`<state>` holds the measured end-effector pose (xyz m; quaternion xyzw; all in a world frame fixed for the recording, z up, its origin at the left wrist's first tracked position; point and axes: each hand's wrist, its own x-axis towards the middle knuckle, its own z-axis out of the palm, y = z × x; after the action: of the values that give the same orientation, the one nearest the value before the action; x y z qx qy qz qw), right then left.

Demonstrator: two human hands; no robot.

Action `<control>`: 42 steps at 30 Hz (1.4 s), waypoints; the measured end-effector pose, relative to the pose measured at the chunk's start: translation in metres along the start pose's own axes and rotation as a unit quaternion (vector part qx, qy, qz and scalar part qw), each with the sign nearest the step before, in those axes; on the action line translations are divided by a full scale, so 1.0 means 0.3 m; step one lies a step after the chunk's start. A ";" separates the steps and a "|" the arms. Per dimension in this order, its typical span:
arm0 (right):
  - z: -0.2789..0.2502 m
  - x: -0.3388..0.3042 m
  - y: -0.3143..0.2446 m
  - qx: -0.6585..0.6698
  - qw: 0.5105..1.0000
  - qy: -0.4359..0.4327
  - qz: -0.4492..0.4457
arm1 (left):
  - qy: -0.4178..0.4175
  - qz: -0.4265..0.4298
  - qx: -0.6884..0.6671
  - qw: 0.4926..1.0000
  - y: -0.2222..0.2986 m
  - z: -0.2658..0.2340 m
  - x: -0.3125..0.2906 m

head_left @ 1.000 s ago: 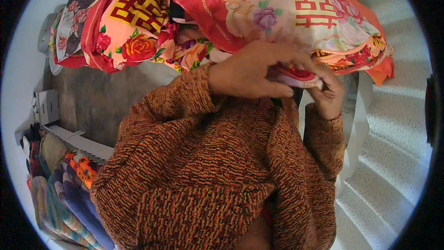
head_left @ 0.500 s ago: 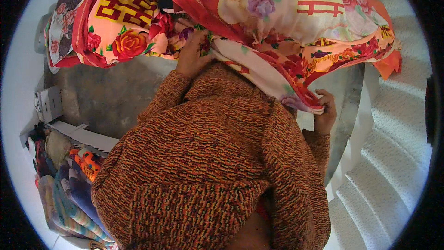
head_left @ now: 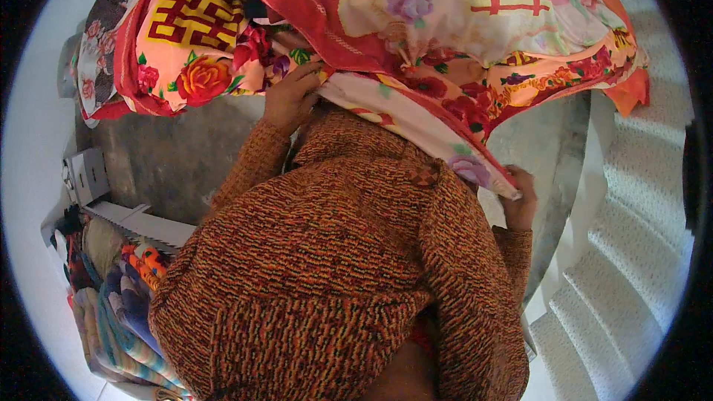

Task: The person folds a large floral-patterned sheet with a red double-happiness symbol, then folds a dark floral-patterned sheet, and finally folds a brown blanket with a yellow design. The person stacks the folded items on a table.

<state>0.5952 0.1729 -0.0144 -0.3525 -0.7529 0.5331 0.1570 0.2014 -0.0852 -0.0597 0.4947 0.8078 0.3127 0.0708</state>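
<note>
A plush floral blanket [head_left: 438, 22] in red, pink and white, with large yellow and dark red block motifs, is heaped across the top of the view. Its near edge is turned up, so a paler side [head_left: 401, 110] with a purple flower shows as a strip between my hands. My left hand [head_left: 292, 98] is closed on this edge near the middle, fingertips pressed into the cloth. Farther right and nearer to me, my right hand [head_left: 521, 199] pinches the red-trimmed corner of the strip. The strip stretches fairly straight between both hands.
White speckled stairs [head_left: 624, 275] run along the right side. At the lower left lies a pile of folded textiles [head_left: 122, 319], with an orange patterned cloth [head_left: 145, 261] on it. A white box [head_left: 87, 174] stands by the left wall, above a grey floor [head_left: 178, 156].
My left hand has shifted slightly left and down along the blanket. My right hand has drawn the corner a little down, and the strip between them has become straighter.
</note>
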 end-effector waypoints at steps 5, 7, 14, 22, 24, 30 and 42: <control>-0.062 0.038 0.017 0.164 0.929 0.289 -0.160 | 0.142 0.055 -0.055 0.987 0.059 -0.141 -0.062; -0.096 0.055 -0.004 0.068 0.912 0.346 -0.209 | 0.255 0.093 -0.044 0.961 0.136 -0.224 -0.047; -0.274 0.054 -0.203 0.044 0.956 0.205 -0.205 | 0.561 0.186 0.117 0.798 0.275 -0.620 0.037; -0.240 -0.035 -0.317 0.257 0.901 0.325 -0.132 | 0.572 0.118 -0.167 0.794 0.268 -0.757 0.118; -0.249 -0.048 -0.285 0.323 0.898 0.262 -0.142 | 0.475 0.041 -0.219 0.851 0.260 -0.655 0.149; -0.147 -0.077 -0.318 -0.019 0.910 0.377 -0.172 | 0.011 -0.072 -0.207 0.976 0.033 -0.180 0.209; -0.294 -0.164 -0.084 0.139 0.945 0.259 -0.144 | -0.306 0.073 -0.234 0.920 0.000 -0.335 0.086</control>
<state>0.6745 0.1949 0.0492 -0.3405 -0.6474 0.4947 0.4692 0.1459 -0.1071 0.0252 0.5934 0.6123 0.3305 0.4047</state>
